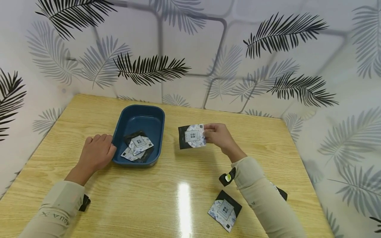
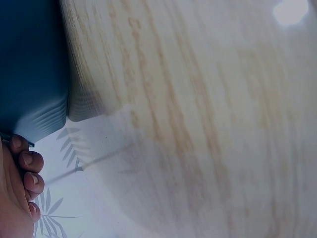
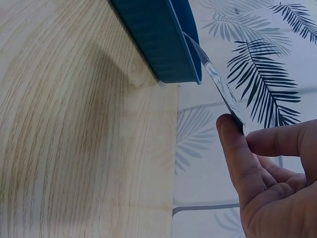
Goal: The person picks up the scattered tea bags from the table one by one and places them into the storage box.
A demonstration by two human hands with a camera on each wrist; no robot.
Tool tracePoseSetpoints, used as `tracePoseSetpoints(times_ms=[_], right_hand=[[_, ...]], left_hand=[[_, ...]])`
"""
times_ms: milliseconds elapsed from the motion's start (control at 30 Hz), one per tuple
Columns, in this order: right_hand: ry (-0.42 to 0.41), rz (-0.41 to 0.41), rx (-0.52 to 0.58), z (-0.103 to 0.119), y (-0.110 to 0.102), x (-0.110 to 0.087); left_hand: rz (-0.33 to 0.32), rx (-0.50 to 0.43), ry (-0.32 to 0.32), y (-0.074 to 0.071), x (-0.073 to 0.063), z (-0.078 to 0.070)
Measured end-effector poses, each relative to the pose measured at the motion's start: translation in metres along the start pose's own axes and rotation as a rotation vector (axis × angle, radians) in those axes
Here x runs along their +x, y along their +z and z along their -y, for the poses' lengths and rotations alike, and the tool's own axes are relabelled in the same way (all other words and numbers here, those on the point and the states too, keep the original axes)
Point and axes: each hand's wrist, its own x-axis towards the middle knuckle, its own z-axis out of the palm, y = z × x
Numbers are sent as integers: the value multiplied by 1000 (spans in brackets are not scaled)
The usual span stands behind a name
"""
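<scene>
My right hand point(image 1: 219, 136) pinches one end of a flat square sachet point(image 1: 191, 136), black and white with blue flowers and a grey label, held above the table right of the bin. In the right wrist view, thumb and finger meet on the edge of the thin sachet point(image 3: 220, 84). A dark blue plastic bin point(image 1: 163, 132) contains several similar sachets point(image 1: 139, 147), piled loosely near its front. My left hand point(image 1: 98, 150) grips the bin's left side near the front corner; its curled fingers show at the rim in the left wrist view.
Another sachet point(image 1: 225, 211) lies on the wooden table point(image 1: 143, 201) near the front. Part of a dark packet point(image 1: 282, 193) shows from behind my right sleeve. A leaf-patterned wall covering point(image 1: 190, 43) rises behind the table's back edge.
</scene>
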Motion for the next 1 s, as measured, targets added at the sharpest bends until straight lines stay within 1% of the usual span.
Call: tracePoseSetpoints(times_ms=[300, 533, 767, 833, 1000], right_hand=[[-10, 8, -1, 5, 5, 4], [-20, 18, -2, 12, 10, 6], [-4, 62, 66, 18, 20, 7], [9, 66, 65, 18, 24, 9], [35, 58, 2, 12, 34, 14]], left_hand=[[11, 3, -1, -1, -1, 0], [3, -4, 5, 0, 0, -1], [4, -3, 8, 0, -2, -1], [-1, -1, 11, -1, -2, -1], [-15, -2, 16, -1, -1, -1]])
